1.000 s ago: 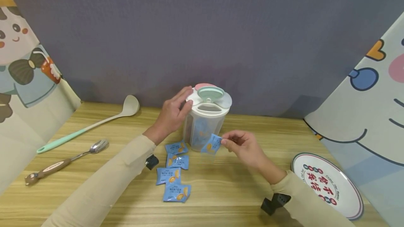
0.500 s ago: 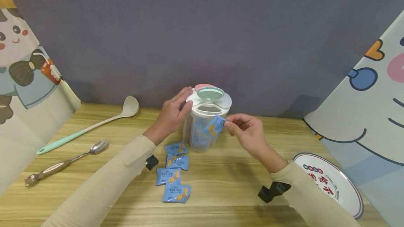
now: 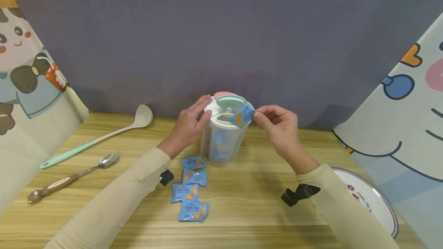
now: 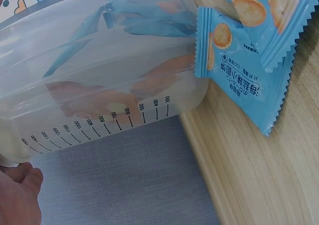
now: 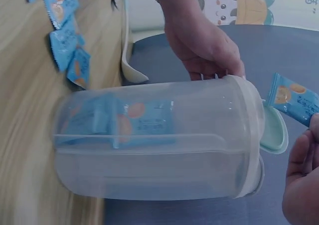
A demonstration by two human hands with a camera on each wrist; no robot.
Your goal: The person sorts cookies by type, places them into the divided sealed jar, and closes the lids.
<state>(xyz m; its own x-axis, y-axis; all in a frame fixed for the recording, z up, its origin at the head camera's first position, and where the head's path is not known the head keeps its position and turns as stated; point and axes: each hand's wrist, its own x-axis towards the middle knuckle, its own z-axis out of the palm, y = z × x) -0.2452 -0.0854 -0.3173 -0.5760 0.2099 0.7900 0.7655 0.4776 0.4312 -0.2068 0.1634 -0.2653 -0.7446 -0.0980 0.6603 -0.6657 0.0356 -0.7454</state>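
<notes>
A clear storage container point(image 3: 211, 145) with a white lid point(image 5: 247, 135) stands upright near the back wall. Its green flap point(image 3: 231, 103) is raised, leaving an oval opening at the front. Blue snack packets point(image 5: 142, 120) show through the wall; reddish-brown packets point(image 4: 94, 100) fill another compartment. My left hand point(image 3: 188, 124) holds the lid's left side, thumb in front. Between thumb and fingertips, my right hand point(image 3: 282, 130) pinches a blue biscuit packet point(image 3: 242, 116) by one corner, just over the opening's right part. Several blue biscuit packets point(image 3: 194, 211) lie in a column on the table.
On the left of the wooden table point(image 3: 242, 218) lie a ladle point(image 3: 104, 137) with a green handle and a spoon point(image 3: 77, 176) with a brown bear handle. A white plate point(image 3: 377, 203) sits at right, partly behind the right sleeve. A grey wall point(image 3: 221, 37) closes the back.
My right hand has lifted the biscuit packet from beside the container's lower front up to the lid opening. My left hand stays on the lid, and the packets on the table keep their places.
</notes>
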